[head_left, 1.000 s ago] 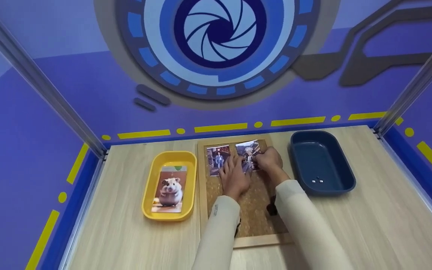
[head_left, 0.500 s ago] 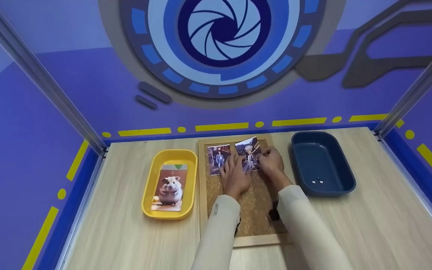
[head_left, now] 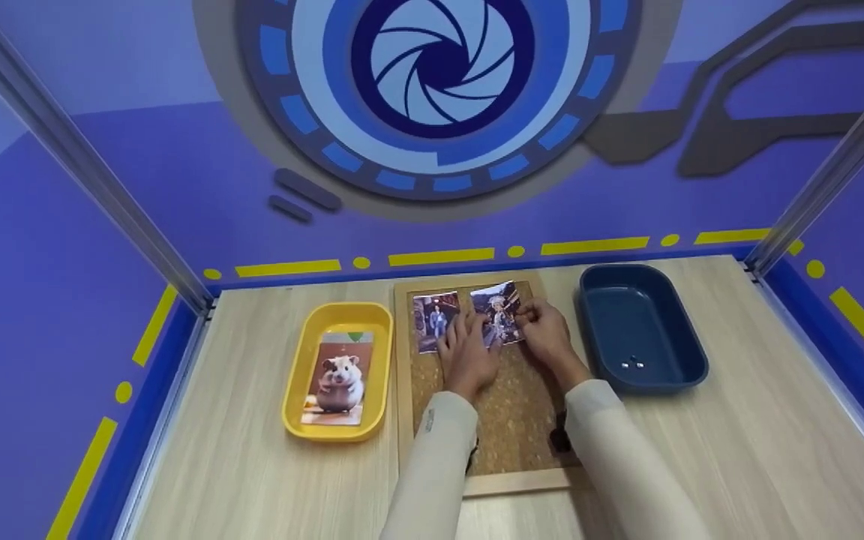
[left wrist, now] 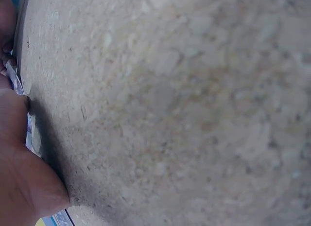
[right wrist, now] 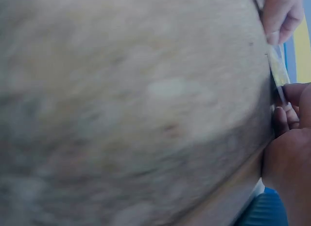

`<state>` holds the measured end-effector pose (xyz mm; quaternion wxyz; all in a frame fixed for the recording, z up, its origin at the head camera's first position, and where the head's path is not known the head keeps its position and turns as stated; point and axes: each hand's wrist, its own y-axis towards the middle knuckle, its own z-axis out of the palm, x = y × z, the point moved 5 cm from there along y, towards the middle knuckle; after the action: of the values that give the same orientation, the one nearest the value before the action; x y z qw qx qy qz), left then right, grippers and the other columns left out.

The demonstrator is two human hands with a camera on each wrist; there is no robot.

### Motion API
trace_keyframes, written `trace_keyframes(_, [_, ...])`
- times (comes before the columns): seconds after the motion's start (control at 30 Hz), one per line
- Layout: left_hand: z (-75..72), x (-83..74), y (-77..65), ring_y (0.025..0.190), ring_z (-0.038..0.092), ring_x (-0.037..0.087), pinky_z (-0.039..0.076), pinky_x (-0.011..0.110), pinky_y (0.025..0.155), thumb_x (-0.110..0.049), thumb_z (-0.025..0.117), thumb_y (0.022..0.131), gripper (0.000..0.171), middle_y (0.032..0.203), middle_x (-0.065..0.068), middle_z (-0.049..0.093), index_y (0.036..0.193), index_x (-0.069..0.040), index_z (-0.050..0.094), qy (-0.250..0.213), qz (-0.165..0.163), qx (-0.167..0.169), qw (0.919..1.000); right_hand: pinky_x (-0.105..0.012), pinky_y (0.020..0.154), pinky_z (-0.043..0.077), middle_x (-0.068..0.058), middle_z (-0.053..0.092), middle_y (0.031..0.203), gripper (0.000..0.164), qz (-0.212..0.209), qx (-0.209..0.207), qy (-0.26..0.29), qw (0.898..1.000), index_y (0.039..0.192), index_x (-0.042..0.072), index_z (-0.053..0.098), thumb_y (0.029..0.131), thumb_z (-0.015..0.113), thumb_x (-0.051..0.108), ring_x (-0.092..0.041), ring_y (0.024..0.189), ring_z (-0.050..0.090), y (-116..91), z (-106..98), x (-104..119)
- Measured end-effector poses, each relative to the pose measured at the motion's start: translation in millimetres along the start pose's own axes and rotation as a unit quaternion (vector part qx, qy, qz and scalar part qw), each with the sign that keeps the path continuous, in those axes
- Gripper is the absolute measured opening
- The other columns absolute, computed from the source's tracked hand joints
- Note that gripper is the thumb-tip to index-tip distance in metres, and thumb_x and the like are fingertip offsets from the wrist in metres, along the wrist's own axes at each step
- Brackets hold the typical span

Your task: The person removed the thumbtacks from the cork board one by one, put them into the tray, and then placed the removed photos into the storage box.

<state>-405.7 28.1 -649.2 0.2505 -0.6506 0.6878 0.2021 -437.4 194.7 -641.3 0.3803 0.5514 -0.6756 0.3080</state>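
Note:
Two photo prints lie near the far end of a wood-framed cork board (head_left: 507, 420). My left hand (head_left: 471, 361) rests over the board, its fingers fairly straight and touching the lower left part of the right-hand photo (head_left: 498, 306), which sits slightly tilted. That photo's right edge is pinched between the thumb and fingers of my right hand (head_left: 548, 334); the right wrist view shows the pinch (right wrist: 286, 102) side-on. The left-hand photo (head_left: 432, 319), of a standing figure, lies just left of the left fingers. The left wrist view is mostly blurred cork beside the left hand (left wrist: 24, 172).
On the left stands a yellow tray (head_left: 293, 397) with a hamster photo (head_left: 338, 382) in it. A dark blue tray (head_left: 646, 322) on the right holds several small shiny pieces (head_left: 632, 364). A patterned blue-purple wall (head_left: 432, 225) rises behind the table.
The right-hand photo's far edge tipped up slightly half a second ago and is lower now. My right hand has shifted slightly right and nearer. The left hand has stayed in place.

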Motion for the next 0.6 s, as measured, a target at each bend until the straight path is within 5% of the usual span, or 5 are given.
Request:
trace_keyframes(0.17, [0.6, 3.6, 3.0, 0.168, 0.015, 0.033, 0.009, 0.063, 0.135, -0.045, 0.055, 0.109, 0.058, 0.180, 0.008, 0.021, 0.162, -0.026, 0.042, 0.010, 0.000, 0.013, 0.9999, -0.037, 0.086, 0.049, -0.015, 0.070, 0.104, 0.020, -0.014, 0.004, -0.012, 1.000, 0.118, 0.003, 0.073, 0.100, 0.065, 0.007, -0.029, 0.100, 0.064, -0.8, 1.8, -1.1])
trace_keyframes(0.6, [0.2, 6.4, -1.5, 0.169, 0.011, 0.034, 0.008, 0.065, 0.134, -0.046, 0.052, 0.109, 0.061, 0.182, 0.008, 0.016, 0.165, -0.024, 0.039, 0.020, 0.034, 0.020, 0.9990, -0.035, 0.082, 0.047, -0.015, 0.069, 0.096, 0.018, -0.038, -0.017, -0.010, 0.999, 0.114, 0.000, 0.073, 0.098, 0.067, 0.004, -0.029, 0.092, 0.063, -5.4, 2.3, 0.8])
